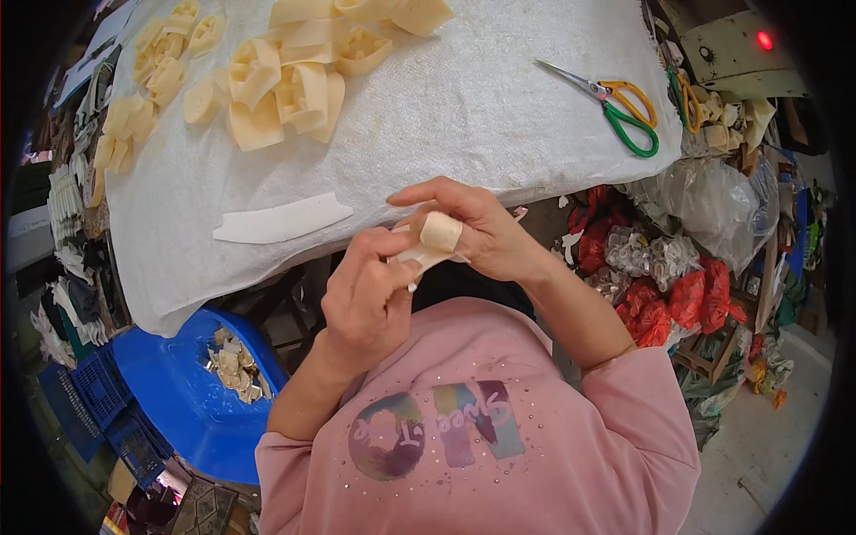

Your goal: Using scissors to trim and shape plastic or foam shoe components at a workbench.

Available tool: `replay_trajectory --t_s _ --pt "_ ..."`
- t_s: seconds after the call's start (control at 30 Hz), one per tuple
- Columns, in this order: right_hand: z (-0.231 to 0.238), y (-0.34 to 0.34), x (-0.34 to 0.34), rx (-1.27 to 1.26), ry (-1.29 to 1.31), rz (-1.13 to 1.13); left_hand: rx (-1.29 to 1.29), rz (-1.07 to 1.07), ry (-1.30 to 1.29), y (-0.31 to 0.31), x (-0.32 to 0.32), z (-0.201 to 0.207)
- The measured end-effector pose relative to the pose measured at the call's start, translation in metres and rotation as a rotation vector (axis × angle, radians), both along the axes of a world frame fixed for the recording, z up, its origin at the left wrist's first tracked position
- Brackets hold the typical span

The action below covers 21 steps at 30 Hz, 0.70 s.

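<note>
In front of my chest, near the table's front edge, both hands hold a small cream-coloured piece with a rounded, block-like end and a thin pale flap. My left hand pinches the flap between thumb and fingers. Wrapped around the rounded end from the other side is my right hand, its index finger stretched out above. What the piece is made for cannot be told. Just beyond my left hand, a white curved strip lies flat on the table. Scissors with one orange and one green handle rest at the right.
White woven sheeting covers the table. Cream moulded pieces lie heaped at the far left. Below the table's left corner, a blue plastic container holds small beige pieces. Red plastic bags and clear plastic crowd the right side.
</note>
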State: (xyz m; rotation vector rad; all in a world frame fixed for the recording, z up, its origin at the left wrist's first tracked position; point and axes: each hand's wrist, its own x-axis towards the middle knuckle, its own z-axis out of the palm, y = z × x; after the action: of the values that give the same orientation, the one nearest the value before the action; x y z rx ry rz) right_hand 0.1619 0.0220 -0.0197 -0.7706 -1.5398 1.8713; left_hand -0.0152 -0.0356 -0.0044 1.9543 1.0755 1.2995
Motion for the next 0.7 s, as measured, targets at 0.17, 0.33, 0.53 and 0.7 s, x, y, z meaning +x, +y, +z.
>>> replay_trajectory --t_s 0.17,0.33,0.53,0.7 --pt "0.004 -0.008 -0.007 -0.041 0.073 -0.135 -0.133 0.123 -0.212 -0.002 0.003 -0.001" --pt "0.0 -0.005 -0.002 0.289 0.079 -0.214 -0.475 0.214 -0.571 -0.001 0.011 0.012" --pt "0.011 -0.013 -0.02 0.567 -0.162 -0.403 -0.493 0.176 -0.62 -0.002 0.015 0.008" --pt "0.011 -0.007 -0.015 0.339 -0.046 -0.326 -0.538 0.146 -0.597 0.003 0.012 0.011"
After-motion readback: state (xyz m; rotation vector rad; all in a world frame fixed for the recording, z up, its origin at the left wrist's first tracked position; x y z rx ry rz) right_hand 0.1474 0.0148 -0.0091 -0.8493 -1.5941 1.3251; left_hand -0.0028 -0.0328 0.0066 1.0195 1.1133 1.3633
